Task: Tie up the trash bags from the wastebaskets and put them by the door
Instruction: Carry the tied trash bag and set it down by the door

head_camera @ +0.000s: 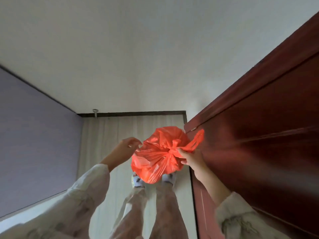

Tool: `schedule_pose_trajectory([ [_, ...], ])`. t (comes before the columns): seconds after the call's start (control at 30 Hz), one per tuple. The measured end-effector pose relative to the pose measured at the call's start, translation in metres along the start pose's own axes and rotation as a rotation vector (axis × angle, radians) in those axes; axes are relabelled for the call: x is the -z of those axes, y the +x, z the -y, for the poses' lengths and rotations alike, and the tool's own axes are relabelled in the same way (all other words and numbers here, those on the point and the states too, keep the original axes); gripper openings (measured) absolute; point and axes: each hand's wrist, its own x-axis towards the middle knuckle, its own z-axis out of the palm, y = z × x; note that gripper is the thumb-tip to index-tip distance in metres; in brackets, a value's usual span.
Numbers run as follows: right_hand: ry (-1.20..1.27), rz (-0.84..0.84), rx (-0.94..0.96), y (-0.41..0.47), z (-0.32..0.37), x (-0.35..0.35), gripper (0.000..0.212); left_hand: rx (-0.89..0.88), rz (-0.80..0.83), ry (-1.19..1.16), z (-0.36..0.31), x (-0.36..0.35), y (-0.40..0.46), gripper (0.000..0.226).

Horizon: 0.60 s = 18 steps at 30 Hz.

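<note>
A red-orange plastic trash bag (pixel 158 154) hangs in front of me above my slippered feet, its top gathered into a knot in the middle. My right hand (pixel 191 159) pinches one loose handle strip of the bag just right of the knot; the strip flares out toward the door. My left hand (pixel 126 145) is at the bag's upper left edge, with curled fingertips pinching the plastic there. What the bag holds is hidden.
A dark red wooden door (pixel 259 135) fills the right side, close to my right arm. A pale floor (pixel 120 131) runs ahead between it and a purple wall (pixel 34 135). A small metal doorstop (pixel 95 112) stands at the far floor edge. My legs (pixel 155 213) are below the bag.
</note>
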Motion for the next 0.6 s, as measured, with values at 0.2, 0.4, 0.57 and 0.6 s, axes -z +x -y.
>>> schedule_pose_trajectory([
  [0.2,-0.043,-0.003,-0.044,0.149,0.014,-0.015,0.022,0.102,-0.071,-0.056,0.026,-0.022,0.119,0.016],
  [0.4,0.03,-0.072,-0.139,0.317,-0.027,-0.027,0.004,0.146,-0.066,-0.002,0.102,-0.072,0.239,0.017],
  [0.57,0.11,-0.103,-0.165,0.412,-0.056,-0.031,0.013,0.142,-0.041,0.033,0.147,-0.1,0.308,0.016],
  [0.6,0.132,-0.125,-0.171,0.425,-0.061,-0.031,0.015,0.143,-0.04,0.027,0.153,-0.105,0.317,0.016],
])
